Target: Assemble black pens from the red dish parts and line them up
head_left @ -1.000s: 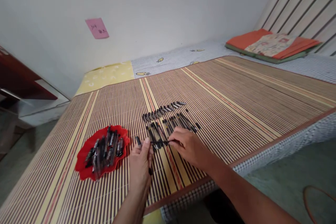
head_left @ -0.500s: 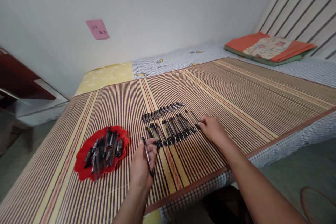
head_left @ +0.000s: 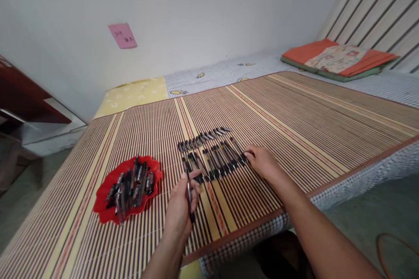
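Note:
My left hand is closed around a black pen that points away from me, just in front of a row of pen barrels laid side by side on the striped bamboo mat. My right hand rests at the right end of that row, its fingertips touching the last barrel. Whether it grips anything is hidden. Behind the barrels lies a row of small pen caps. A red dish with several more pen parts sits left of my left hand.
The mat covers a bed against a white wall with a pink note. Folded orange and patterned cloths lie at the far right. A dark red cabinet stands at the left. The bed's front edge runs below my arms.
My right hand let go of the pen and moved right to the end of the barrel row. My left hand kept the pen and turned it to point away.

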Motion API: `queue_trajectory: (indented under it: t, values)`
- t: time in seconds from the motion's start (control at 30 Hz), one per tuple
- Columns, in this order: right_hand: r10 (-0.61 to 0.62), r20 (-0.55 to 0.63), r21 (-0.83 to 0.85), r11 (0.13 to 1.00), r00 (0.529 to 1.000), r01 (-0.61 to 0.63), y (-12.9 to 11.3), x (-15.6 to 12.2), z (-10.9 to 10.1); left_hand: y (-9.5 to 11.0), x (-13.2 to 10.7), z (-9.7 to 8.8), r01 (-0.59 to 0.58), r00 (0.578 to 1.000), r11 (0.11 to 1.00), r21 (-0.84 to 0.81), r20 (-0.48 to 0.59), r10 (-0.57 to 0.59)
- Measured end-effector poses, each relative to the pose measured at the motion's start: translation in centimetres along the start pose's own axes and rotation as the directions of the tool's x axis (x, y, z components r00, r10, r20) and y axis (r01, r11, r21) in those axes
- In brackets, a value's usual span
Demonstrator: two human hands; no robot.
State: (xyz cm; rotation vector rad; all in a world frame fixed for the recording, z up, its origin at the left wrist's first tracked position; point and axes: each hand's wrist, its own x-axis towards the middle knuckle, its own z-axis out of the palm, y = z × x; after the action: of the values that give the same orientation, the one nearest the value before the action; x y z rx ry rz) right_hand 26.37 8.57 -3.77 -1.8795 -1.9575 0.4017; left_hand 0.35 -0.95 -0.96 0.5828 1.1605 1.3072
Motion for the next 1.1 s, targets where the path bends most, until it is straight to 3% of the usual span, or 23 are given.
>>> queue_trajectory:
  t: [0.2,0.43,0.5,0.57,0.6,0.67,0.7,0.77,0.87,0.93,0.97,1.03,1.1]
  values:
    - [0.015,-0.044,0.017,1.0,0.999,-0.015,0.2,0.1,0.0,0.2,-0.1,0.4,0.047,0.999,0.998,0.034,-0.005,-0.047]
    - [0.04,-0.084,0.069,0.997,0.996,-0.034,-0.2,0.0,-0.9,0.3,-0.3,0.7,0.087,0.994,0.996,0.02,0.062,-0.088]
    - [0.005,-0.1,0.156,0.988,0.995,0.011,-1.8,-0.8,-1.8,0.3,-0.6,0.8,0.097,0.983,0.991,0.092,0.145,-0.11]
    - [-0.151,-0.064,0.41,0.897,0.986,0.164,-4.1,-2.1,-2.7,0.2,-1.0,0.9,0.132,0.945,0.973,0.187,0.272,-0.181]
    - [-0.274,-0.005,0.506,0.829,0.962,0.239,-5.4,-2.8,-3.0,0.1,-1.2,0.9,0.151,0.916,0.961,0.232,0.332,-0.224]
    - [-0.548,0.086,0.615,0.686,0.832,0.389,-7.7,-4.3,-3.5,0.0,-1.4,0.9,0.173,0.866,0.944,0.281,0.413,-0.282]
    - [-0.62,0.115,0.626,0.652,0.776,0.429,-8.7,-4.9,-3.5,0.0,-1.5,0.9,0.18,0.852,0.942,0.284,0.434,-0.293]
    - [-0.675,0.148,0.606,0.639,0.723,0.473,-9.9,-5.8,-3.6,0.1,-1.5,0.8,0.191,0.841,0.946,0.263,0.452,-0.296]
    - [-0.658,0.157,0.565,0.672,0.737,0.48,-9.8,-5.7,-3.9,0.4,-1.3,0.6,0.222,0.839,0.943,0.247,0.444,-0.314]
    - [-0.592,0.101,0.547,0.704,0.8,0.452,-8.3,-4.8,-4.2,0.6,-1.1,0.5,0.222,0.875,0.953,0.208,0.389,-0.289]
    - [-0.522,0.039,0.532,0.733,0.852,0.424,-7.1,-4.1,-4.3,0.7,-1.0,0.4,0.21,0.901,0.961,0.181,0.347,-0.262]
    - [-0.265,-0.139,0.488,0.82,0.954,0.299,-4.3,-2.5,-4.3,0.9,-0.8,0.4,0.168,0.94,0.975,0.142,0.276,-0.202]
    - [-0.015,-0.296,0.441,0.885,0.955,0.151,-1.5,-1.1,-3.9,0.9,-0.8,0.3,0.13,0.95,0.981,0.144,0.264,-0.165]
